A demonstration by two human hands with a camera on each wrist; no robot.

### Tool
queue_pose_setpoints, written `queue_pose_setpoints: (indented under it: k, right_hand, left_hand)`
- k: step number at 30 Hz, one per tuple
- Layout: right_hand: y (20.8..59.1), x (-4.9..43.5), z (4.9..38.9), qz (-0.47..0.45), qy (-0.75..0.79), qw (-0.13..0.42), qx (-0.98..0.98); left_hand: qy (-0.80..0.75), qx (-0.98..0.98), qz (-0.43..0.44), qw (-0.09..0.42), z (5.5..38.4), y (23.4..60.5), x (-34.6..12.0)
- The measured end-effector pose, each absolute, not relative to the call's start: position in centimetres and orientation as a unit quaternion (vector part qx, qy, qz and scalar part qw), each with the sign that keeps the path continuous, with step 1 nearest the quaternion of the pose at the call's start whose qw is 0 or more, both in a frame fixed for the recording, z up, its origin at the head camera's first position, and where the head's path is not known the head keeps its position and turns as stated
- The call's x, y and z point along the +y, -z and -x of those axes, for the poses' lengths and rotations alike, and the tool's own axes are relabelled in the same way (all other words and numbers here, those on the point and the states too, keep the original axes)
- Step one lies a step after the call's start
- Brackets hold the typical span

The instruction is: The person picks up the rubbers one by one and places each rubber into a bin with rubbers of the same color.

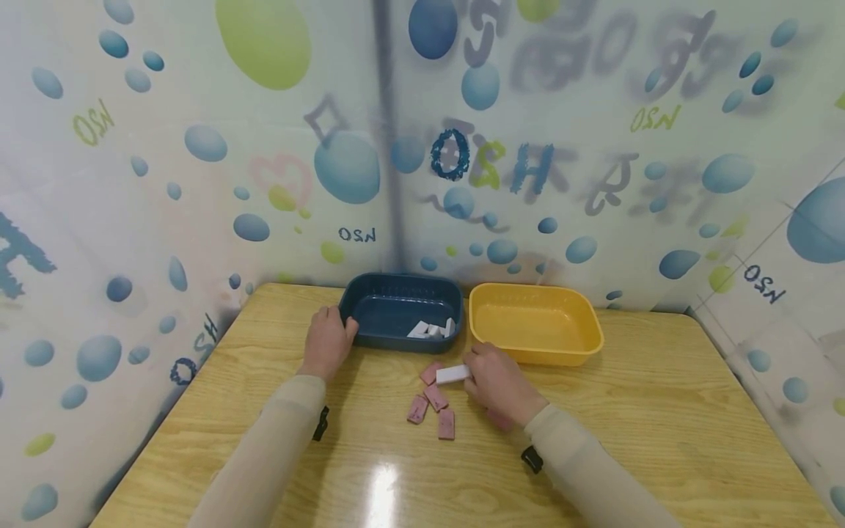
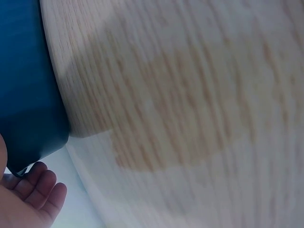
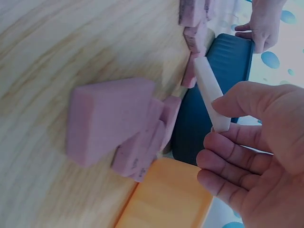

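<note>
A right hand's (image 1: 502,385) narrow grip is pinching one end of a white block (image 3: 209,88) above the counter (image 1: 634,411), near pink blocks (image 1: 436,397); the left hand (image 1: 328,341) is gripping the blue tray (image 1: 379,323) at its left end. Seemingly light and stiff, the block is likely offering safest purchase along its long sides.

A slim white block (image 1: 452,375), pointing left, is pinched in the right hand (image 1: 499,383), nearer than the dark-blue tray (image 1: 379,317). The tray sits upright, small white pieces (image 1: 433,331) in its near right corner.
</note>
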State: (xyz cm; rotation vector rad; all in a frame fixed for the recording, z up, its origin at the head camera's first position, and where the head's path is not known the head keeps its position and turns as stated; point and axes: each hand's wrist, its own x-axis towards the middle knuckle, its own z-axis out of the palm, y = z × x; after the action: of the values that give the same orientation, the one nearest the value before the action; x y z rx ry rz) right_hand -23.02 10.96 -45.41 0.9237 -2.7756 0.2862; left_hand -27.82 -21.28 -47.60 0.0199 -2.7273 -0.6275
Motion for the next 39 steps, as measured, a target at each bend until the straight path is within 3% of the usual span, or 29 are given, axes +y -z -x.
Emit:
queue_pose_setpoints:
  k: [12,24,39]
  right_hand:
    - [44.4,11.0,23.0,-0.341,-0.087,0.151,-0.923]
    - [43.2,11.0,23.0,-0.327,-0.120,0.147,-0.926]
    - [42.8,11.3,23.4,-0.343,-0.132,0.216,-0.904]
  left_hand:
    - [0.227,-0.963,-0.015,0.148,27.8,47.5,-21.3]
    - [0.228,-0.961,-0.011,0.154,27.8,47.6,-21.3]
    - [0.226,-0.962,-0.012,0.152,27.7,47.3,-21.2]
